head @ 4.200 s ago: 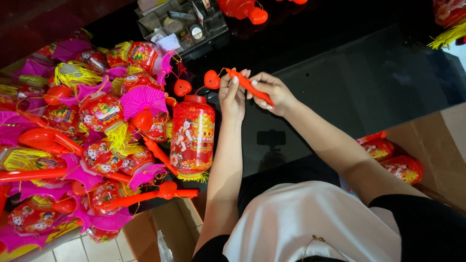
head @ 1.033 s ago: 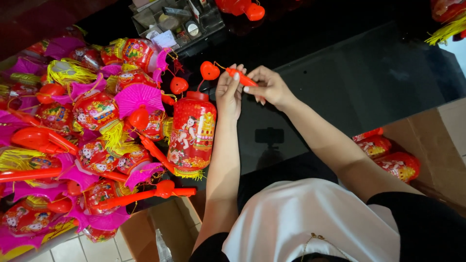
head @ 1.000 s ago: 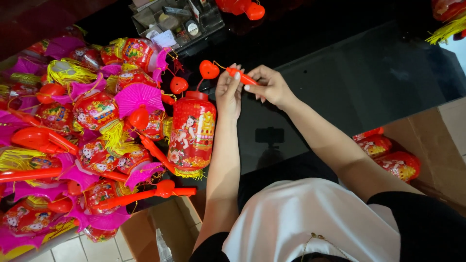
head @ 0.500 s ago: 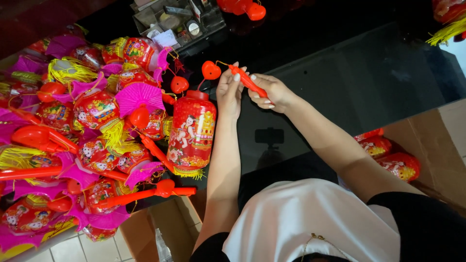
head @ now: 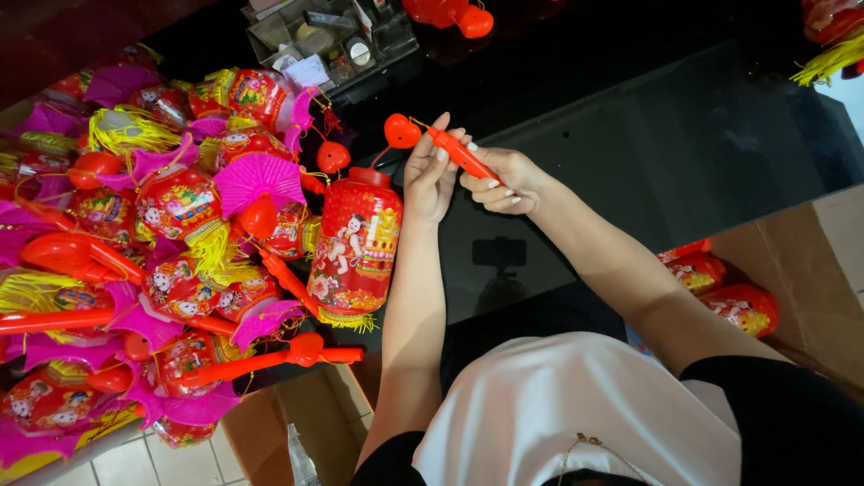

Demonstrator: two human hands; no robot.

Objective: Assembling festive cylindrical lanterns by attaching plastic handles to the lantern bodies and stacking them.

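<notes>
Black glass table, red stick betw both hands' fingers, lantern below.

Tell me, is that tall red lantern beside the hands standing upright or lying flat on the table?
Lying flat. The red lantern shows its whole printed side to the downward-looking camera, red cap toward the left hand, yellow fringe at the opposite end.

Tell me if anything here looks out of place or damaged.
Nothing looks broken. The only untidy part is the heap of red and pink lanterns sprawled over the black table's left edge, sticks pointing every way. Both hands hold a red lantern stick beside one upright red lantern.
</notes>
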